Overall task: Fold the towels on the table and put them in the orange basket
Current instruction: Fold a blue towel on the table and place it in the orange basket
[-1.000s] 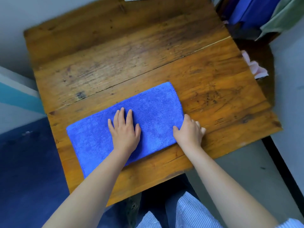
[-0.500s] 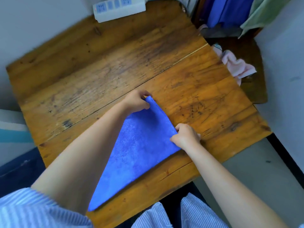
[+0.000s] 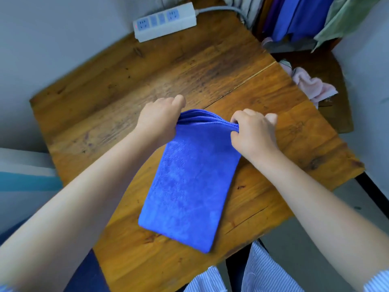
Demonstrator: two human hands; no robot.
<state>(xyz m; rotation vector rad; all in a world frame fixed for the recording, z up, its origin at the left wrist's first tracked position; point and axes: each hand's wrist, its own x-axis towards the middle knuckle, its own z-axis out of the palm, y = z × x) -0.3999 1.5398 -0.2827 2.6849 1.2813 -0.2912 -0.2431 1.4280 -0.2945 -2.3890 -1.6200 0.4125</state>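
Item: blue microfibre towel (image 3: 189, 186), already folded into a long narrow strip of several layers.
Location: the towel lies lengthwise on the wooden table (image 3: 105, 91); its near end is flat by the table's front edge and its far end is raised off the wood.
Left hand (image 3: 157, 119): fingers curled round the far left corner, pinching the stacked edges.
Right hand (image 3: 252, 133): fingers curled round the far right corner, pinching the same stacked edges; the cloth between the two hands sags in a shallow arc.
Stiffness: soft and limp by the look of the sag; it will not hold a shape unsupported.
Weight: judged light; a pinch at each corner should carry it.
Surface: plush pile, likely grippy against skin, so slipping is improbable; the layers may slide over one another.
Fragility: none expected.
Hold points: both far corners, with all layers caught in each pinch, so the fold lands square on the near end.
Risk: a layer missed by either pinch would probably skew the fold.
Destination: orange basket, not in view.
Nearby: white power strip (image 3: 166, 22) at the table's far edge; pink cloth (image 3: 313, 85) on a separate surface to the right.
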